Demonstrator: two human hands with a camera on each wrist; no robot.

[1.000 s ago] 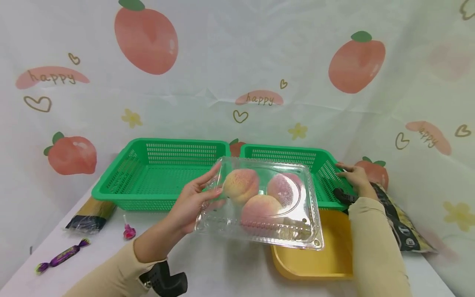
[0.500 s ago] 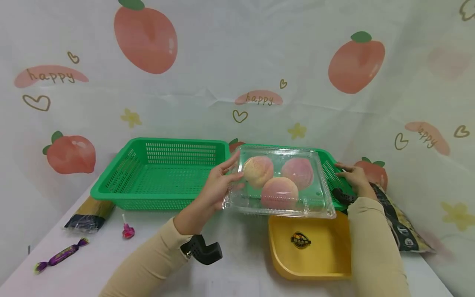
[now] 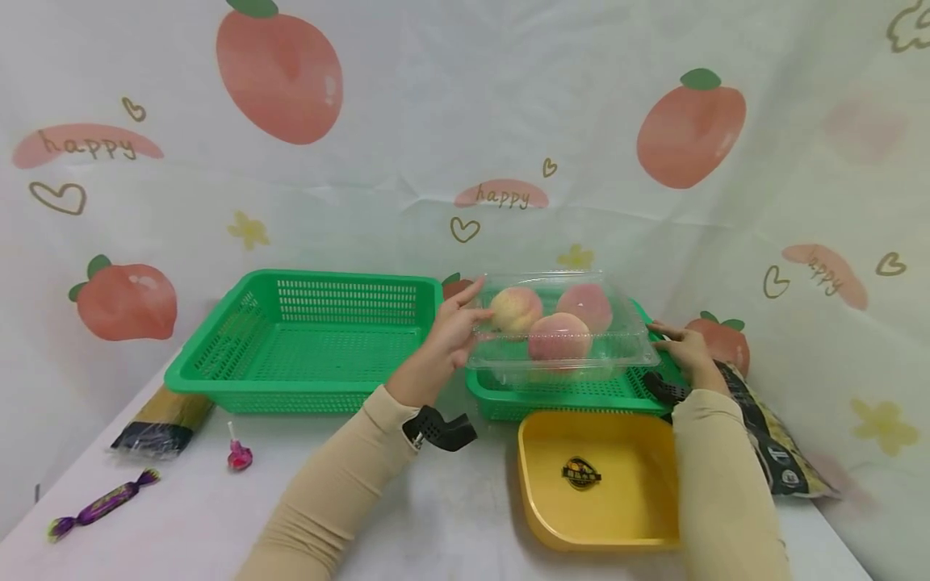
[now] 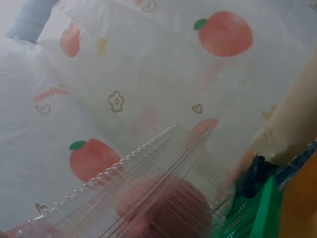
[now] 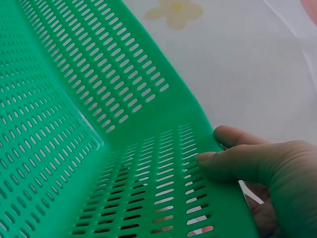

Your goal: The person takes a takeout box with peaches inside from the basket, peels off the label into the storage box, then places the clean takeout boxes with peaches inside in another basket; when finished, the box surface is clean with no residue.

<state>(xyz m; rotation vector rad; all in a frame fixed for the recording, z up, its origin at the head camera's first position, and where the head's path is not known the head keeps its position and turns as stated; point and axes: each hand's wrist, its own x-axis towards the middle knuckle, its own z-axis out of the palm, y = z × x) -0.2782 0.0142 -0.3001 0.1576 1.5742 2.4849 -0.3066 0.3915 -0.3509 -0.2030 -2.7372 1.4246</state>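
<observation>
My left hand [image 3: 445, 343] grips the left end of a clear plastic clamshell box [image 3: 625, 349]. Three pink-and-yellow peaches [image 3: 561, 337] show through its lid. The box is held over the right-hand green basket [image 3: 508, 403], covering much of it in the head view. At that basket's right end, my right hand [image 3: 686, 355] pinches the rim. In the right wrist view the thumb of that hand [image 5: 277, 168] lies on the inner side of the basket wall [image 5: 148, 114], with fingers outside. The left wrist view shows the box [image 4: 163, 173] close up, a peach [image 4: 173, 208] inside.
A second green basket [image 3: 305, 395] stands left. In front of the right one is a yellow tub [image 3: 617, 516]. A lollipop [image 3: 240, 456], a purple-wrapped candy [image 3: 105, 504] and a packet [image 3: 163, 420] lie left. Another bag [image 3: 781, 444] lies right.
My left hand has carried the box of peaches away from me and slightly right, over the right basket, and the box has tipped flatter. My right hand stays on the basket rim.
</observation>
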